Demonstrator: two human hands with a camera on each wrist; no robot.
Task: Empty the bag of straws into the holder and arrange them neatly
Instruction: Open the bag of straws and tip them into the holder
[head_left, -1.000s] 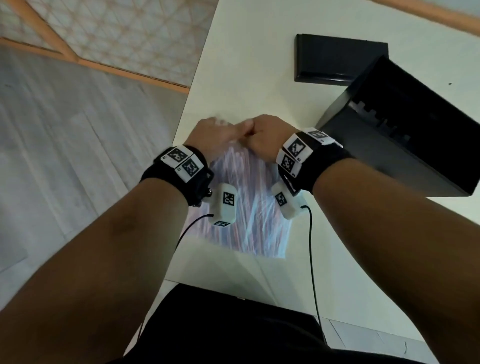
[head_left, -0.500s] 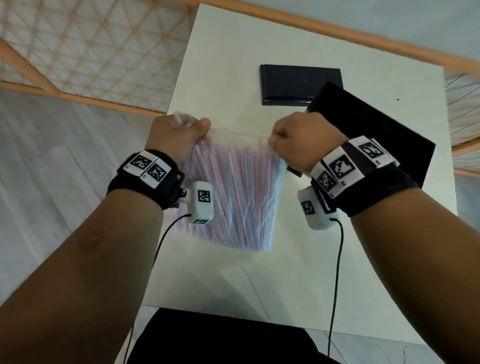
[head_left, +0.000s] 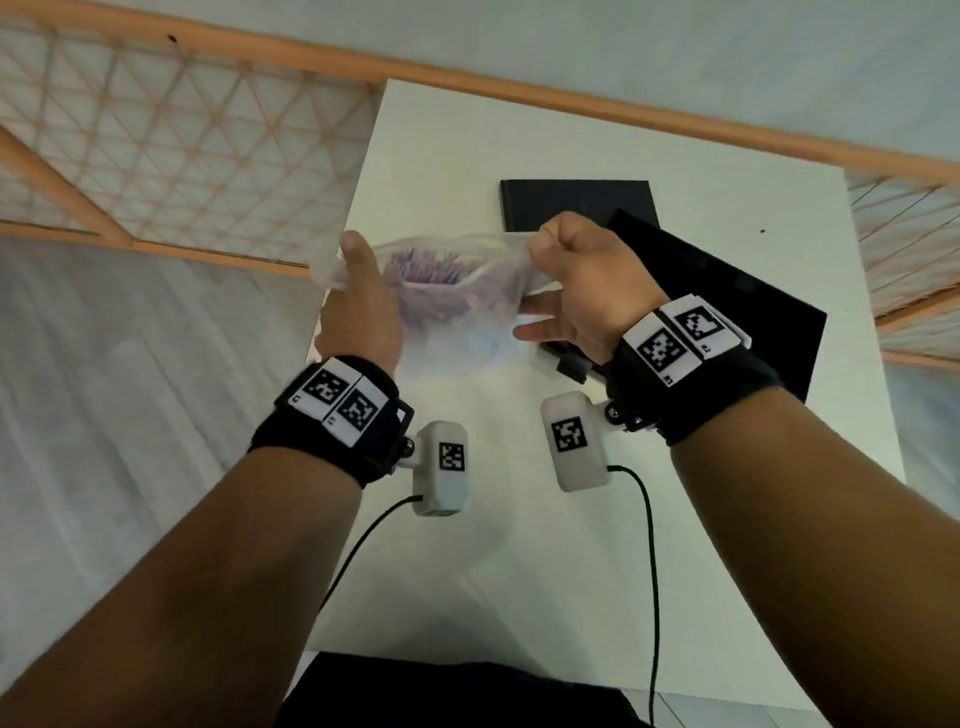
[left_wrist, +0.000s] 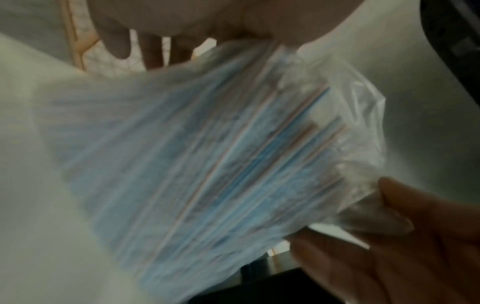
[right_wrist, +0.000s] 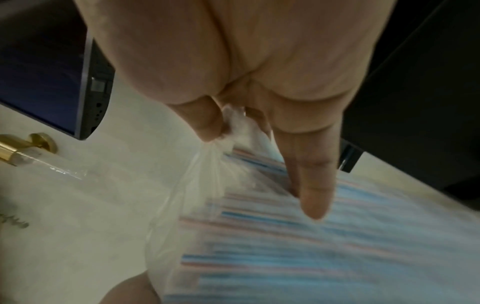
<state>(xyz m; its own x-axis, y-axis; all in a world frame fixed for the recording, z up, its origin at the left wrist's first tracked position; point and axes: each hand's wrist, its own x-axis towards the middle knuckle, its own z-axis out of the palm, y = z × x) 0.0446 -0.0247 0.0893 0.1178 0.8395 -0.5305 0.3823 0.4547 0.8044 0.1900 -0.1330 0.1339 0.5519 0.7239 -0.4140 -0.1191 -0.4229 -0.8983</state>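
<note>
A clear plastic bag full of thin blue, pink and white straws hangs above the white table, with its mouth pulled open towards me. My left hand grips the left side of the rim. My right hand pinches the right side between thumb and forefinger, its other fingers stretched out. The black holder lies just right of the right hand. The left wrist view shows the blurred straws inside the bag, and the right wrist view shows the pinch on the plastic.
A flat black panel lies behind the bag near the table's far edge. A wooden lattice railing runs past the table's left and far sides. Two wrist-camera cables hang over the near part of the table.
The bag has been lifted off the table. My hands, first together at its top edge, have drawn apart and pulled the mouth open.
</note>
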